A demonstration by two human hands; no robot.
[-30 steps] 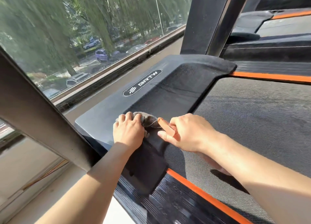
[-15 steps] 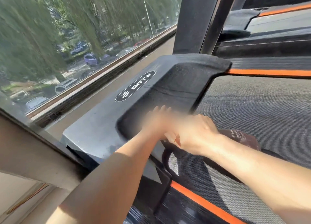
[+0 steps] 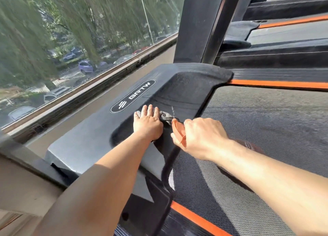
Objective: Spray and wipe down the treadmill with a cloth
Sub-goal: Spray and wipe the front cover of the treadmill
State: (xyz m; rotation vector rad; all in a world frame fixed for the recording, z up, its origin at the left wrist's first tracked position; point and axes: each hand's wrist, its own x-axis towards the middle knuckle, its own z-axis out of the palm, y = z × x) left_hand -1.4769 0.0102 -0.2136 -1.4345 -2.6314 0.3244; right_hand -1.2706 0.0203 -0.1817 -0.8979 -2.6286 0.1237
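The treadmill's black motor cover (image 3: 99, 143) with a BRTW logo (image 3: 132, 96) runs across the middle, its grey belt (image 3: 266, 122) to the right. My left hand (image 3: 147, 124) presses a grey cloth (image 3: 165, 116) flat onto the cover's inner slope, fingers straight. Just right of it, my right hand (image 3: 200, 138) grips a spray bottle with an orange trigger head (image 3: 179, 131); the bottle's dark body (image 3: 248, 145) shows behind my wrist. A thin white spray streak (image 3: 173, 111) lies on the cover beside the cloth.
A black upright post (image 3: 197, 22) rises behind the cover. Orange stripes (image 3: 276, 84) edge the belt. A large window (image 3: 71, 40) with a sill fills the left. Another treadmill (image 3: 284, 33) stands beyond on the right.
My left hand has slid the cloth along the cover away from me, up to the logo. My right hand with the spray bottle has followed beside it.
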